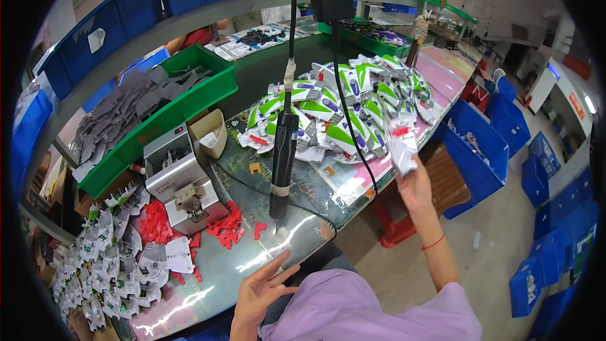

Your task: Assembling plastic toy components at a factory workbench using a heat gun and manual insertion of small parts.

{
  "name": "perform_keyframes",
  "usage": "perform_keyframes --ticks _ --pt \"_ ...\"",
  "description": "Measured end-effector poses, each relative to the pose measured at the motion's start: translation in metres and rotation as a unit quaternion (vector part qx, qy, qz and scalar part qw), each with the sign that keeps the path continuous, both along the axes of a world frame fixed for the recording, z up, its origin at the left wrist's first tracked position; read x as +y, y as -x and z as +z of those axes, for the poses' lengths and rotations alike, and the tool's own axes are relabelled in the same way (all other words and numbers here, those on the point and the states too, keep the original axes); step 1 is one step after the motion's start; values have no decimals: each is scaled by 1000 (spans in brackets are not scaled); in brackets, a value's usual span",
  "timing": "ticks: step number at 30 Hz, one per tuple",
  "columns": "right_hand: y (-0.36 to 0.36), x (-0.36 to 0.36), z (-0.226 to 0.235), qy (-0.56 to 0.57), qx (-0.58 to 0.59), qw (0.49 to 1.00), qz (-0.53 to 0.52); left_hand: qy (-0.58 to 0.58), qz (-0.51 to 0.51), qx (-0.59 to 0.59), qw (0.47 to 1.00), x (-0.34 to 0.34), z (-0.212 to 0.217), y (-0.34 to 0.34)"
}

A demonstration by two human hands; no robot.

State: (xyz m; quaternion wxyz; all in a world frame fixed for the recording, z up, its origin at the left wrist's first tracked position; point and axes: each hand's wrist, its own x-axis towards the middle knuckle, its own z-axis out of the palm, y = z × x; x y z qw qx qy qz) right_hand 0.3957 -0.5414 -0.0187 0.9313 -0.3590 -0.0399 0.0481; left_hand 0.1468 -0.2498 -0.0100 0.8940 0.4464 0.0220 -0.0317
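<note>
My right hand (414,184) is closed on a white plastic part (402,153) with a red piece on it, held at the right edge of the bench beside a heap of white, green and purple plastic shells (353,110). The part looks slightly blurred. Low in front of me, my left hand (264,290) is open with fingers spread, nothing in it, near the bench's front edge. Over the bench hangs a black electric screwdriver (284,158), its bit pointing down. Small red plastic pieces (227,226) lie beside a grey metal screw feeder (183,180).
At left, a green bin (208,98) holds grey flat parts; below it stack many white-and-green parts (110,265). A beige scoop-shaped cup (211,136) stands by the feeder. Blue bins (476,145) and a red stool (394,230) stand right of the bench. A black cable (347,107) hangs over the heap.
</note>
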Motion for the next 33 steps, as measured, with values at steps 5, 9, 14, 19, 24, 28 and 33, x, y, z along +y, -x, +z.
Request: perform_keyframes --ticks 5,9,14,19,24,28,33 --pt "-85 -16 38 122 -116 985 -45 -13 -21 21 999 -1 -8 -3" --pt "-153 11 73 297 -195 925 -132 -58 13 60 996 -7 1 -3" --pt "-245 26 103 593 -396 588 -383 -105 23 86 990 -7 -14 0" --pt "-283 53 112 757 -412 390 -326 -113 40 116 986 -8 -19 0" --pt "-307 53 86 852 -386 318 -155 -122 47 125 984 -7 -27 -1" --pt "-313 43 84 832 -408 353 -127 -135 23 114 984 -9 -25 -1" --pt "-281 31 107 849 -362 370 -108 -135 0 127 983 -10 -18 1"
